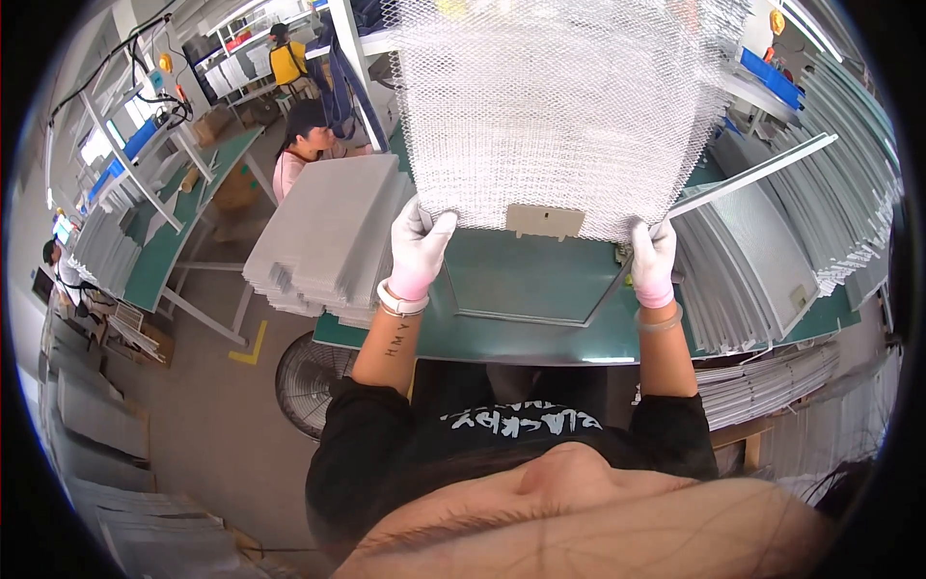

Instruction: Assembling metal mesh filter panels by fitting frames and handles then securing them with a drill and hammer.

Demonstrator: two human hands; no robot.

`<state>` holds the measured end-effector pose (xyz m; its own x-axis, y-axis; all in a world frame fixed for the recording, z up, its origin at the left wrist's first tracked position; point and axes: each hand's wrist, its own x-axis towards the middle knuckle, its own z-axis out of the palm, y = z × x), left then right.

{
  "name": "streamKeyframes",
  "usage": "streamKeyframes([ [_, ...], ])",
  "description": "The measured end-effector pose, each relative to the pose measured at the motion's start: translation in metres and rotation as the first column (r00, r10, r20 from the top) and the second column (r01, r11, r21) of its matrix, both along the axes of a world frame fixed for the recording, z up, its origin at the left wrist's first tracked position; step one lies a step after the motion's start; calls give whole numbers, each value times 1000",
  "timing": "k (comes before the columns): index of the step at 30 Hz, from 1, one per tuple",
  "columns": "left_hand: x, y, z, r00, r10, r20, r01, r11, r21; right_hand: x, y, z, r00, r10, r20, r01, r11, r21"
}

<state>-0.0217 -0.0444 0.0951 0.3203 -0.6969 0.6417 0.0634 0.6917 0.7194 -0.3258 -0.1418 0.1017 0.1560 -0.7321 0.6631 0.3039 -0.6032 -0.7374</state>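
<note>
Both my hands wear white gloves and hold up a silvery expanded-metal mesh sheet (pixel 559 116) by its near corners. My left hand (pixel 422 249) is closed on the left corner, thumb on top. The right corner is pinched in my right hand (pixel 654 259). A small beige plate (pixel 546 221) with a little slot sits at the middle of the sheet's near edge. Beneath the mesh, a thin rectangular metal frame (pixel 526 320) lies on the green tabletop (pixel 463 338); its far part is hidden by the mesh.
Grey panels are stacked (pixel 328 212) on the left of the table. To the right stand rows of upright panels (pixel 743 261) and a pale metal bar (pixel 762 172). A floor fan (pixel 311 381) is below left. A co-worker in a cap (pixel 307 140) sits beyond the left stack.
</note>
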Motion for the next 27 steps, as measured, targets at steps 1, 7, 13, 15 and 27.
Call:
streamKeyframes([
  [1,-1,-1,-1,1000,-2,1,2,1000,4,0,0,-4,999,-19,40,18,1000,24],
  [7,-13,-7,-12,983,165,81,-164,986,-14,5,6,-13,971,-237,16,237,971,17],
  [13,-2,-10,-60,955,230,189,-252,962,104,0,0,-46,962,-196,-189,215,973,82],
  [15,1,-10,-103,929,247,274,-298,940,165,-2,1,-88,942,-205,-267,232,970,75],
  [27,24,-10,-2,974,-225,-17,225,971,80,-11,4,7,994,-62,-85,75,983,165],
])
